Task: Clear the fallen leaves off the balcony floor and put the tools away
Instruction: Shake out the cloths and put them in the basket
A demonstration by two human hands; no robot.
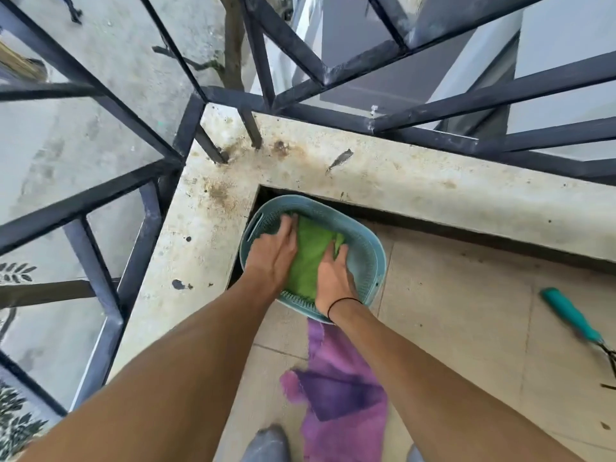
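Note:
A blue-grey woven plastic basket [373, 251] sits on the tiled balcony floor, tucked into the corner of the concrete kerb. Inside it lies a folded green cloth [311, 255]. My left hand [275, 253] lies flat on the cloth's left side, fingers straight and reaching toward the basket's far rim. My right hand [335, 273] presses on the cloth's right side with fingers spread. A hand rake with a teal handle [570, 316] lies on the tiles at the right, tines toward the frame edge.
A stained concrete kerb [383, 175] with a dark metal railing [186, 128] borders the floor; one dry leaf [340, 160] lies on it. Purple fabric [340, 395] hangs below my arms. My shoes [266, 445] show at the bottom. A small dark scrap [605, 425] lies on the tiles at right.

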